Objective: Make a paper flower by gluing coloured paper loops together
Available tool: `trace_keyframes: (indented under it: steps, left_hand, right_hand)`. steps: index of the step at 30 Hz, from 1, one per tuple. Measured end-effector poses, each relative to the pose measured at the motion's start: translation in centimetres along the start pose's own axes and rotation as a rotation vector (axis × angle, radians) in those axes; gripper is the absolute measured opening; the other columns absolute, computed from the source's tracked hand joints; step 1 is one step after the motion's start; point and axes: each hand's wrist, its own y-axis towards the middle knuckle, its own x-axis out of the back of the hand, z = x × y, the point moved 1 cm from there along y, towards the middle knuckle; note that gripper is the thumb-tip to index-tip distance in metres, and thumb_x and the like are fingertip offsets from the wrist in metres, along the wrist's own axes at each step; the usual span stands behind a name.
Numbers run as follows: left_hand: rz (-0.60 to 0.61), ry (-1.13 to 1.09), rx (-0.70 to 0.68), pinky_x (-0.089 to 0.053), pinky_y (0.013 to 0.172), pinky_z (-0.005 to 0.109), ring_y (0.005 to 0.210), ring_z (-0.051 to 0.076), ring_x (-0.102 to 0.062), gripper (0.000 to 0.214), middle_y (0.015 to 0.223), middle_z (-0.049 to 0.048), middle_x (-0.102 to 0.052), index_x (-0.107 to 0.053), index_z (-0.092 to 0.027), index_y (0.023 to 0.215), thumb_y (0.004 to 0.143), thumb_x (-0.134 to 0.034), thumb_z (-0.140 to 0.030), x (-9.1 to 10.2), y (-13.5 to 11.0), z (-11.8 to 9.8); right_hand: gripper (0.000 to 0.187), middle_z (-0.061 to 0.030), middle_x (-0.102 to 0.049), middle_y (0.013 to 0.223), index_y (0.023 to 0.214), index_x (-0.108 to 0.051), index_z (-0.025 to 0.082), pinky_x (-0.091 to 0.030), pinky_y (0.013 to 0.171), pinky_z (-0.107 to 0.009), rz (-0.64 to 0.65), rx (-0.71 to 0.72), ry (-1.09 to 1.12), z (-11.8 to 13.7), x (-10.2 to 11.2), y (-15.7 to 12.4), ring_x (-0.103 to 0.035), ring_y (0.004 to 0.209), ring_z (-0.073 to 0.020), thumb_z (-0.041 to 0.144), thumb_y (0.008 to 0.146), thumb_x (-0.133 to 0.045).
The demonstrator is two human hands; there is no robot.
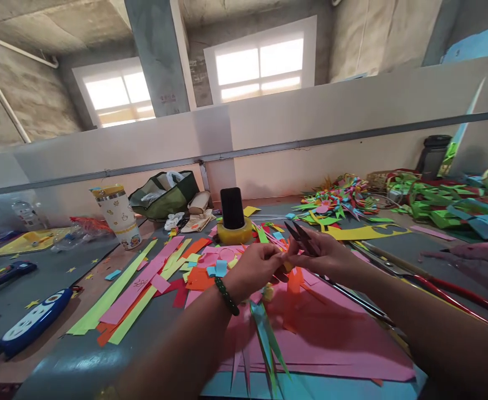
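My left hand (264, 265), with a dark green bead bracelet at its wrist, is closed in a pinch above the pink paper sheets (335, 333). A small yellow-orange piece of paper (288, 266) shows at its fingertips, mostly hidden. In my right hand (325, 253) is a pair of dark scissors (301, 239), blades pointing up and left; its fingertips meet those of the left. Below the hands are an orange paper strip (294, 300) and pointed blue and green paper strips (264, 333), which fan toward the front edge.
Long paper strips (144, 283) lie at left. A phone (232, 207) stands in a tape roll (234, 232). Behind are a tumbler (121, 216) and a green bag (164, 194). Red-handled shears (431, 286) lie at right, with a colourful paper pile (338, 197) behind.
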Motion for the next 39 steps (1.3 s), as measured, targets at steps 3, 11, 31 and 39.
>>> trace_keyframes:
  steps: [3, 11, 31, 39]
  left_hand:
    - [0.022, -0.020, 0.035, -0.044, 0.051, 0.020, 0.047, 0.008, -0.057, 0.024, 0.054, -0.0011, -0.057, -0.056, -0.013, 0.061, 0.083, -0.059, -0.020, 0.4, 0.1, -0.7]
    - [0.038, -0.106, -0.022, -0.050, 0.064, 0.024, 0.059, 0.011, -0.062, 0.029, 0.062, 0.0019, -0.064, -0.065, -0.012, 0.068, 0.063, -0.079, -0.037, 2.0, -0.8, -0.8]
    - [-0.012, -0.336, -0.056, -0.049, 0.061, 0.019, 0.060, 0.008, -0.060, 0.022, 0.069, -0.0015, -0.060, -0.065, -0.015, 0.073, 0.072, -0.074, -0.034, 1.9, -2.3, 1.9]
    - [-0.005, -0.296, -0.053, -0.051, 0.064, 0.021, 0.065, 0.011, -0.066, 0.020, 0.080, 0.0020, -0.068, -0.067, -0.016, 0.081, 0.075, -0.072, -0.034, 2.0, -2.4, 1.9]
  right_hand:
    - [0.034, 0.0020, -0.052, 0.067, 0.075, -0.051, 0.018, -0.039, 0.054, -0.024, -0.076, -0.006, 0.005, 0.1, -0.1, -0.1, -0.048, 0.062, -0.0110, 0.039, 0.066, -0.075]
    - [0.036, 0.0075, -0.046, 0.052, 0.076, -0.055, 0.016, -0.017, 0.039, -0.021, -0.122, -0.165, 0.266, 0.3, -0.9, 0.0, -0.025, 0.040, -0.0029, 0.048, 0.071, -0.068]
    - [0.049, 0.0086, -0.034, 0.053, 0.090, -0.054, 0.016, -0.013, 0.037, -0.019, 0.011, -0.267, 0.314, 0.1, -1.6, -0.7, -0.020, 0.042, -0.0051, 0.063, 0.086, -0.040]
    - [0.045, 0.0078, -0.031, 0.053, 0.076, -0.047, 0.017, -0.019, 0.040, -0.021, 0.142, -0.179, 0.087, 0.2, -1.8, -1.1, -0.024, 0.045, -0.0062, 0.057, 0.092, -0.035]
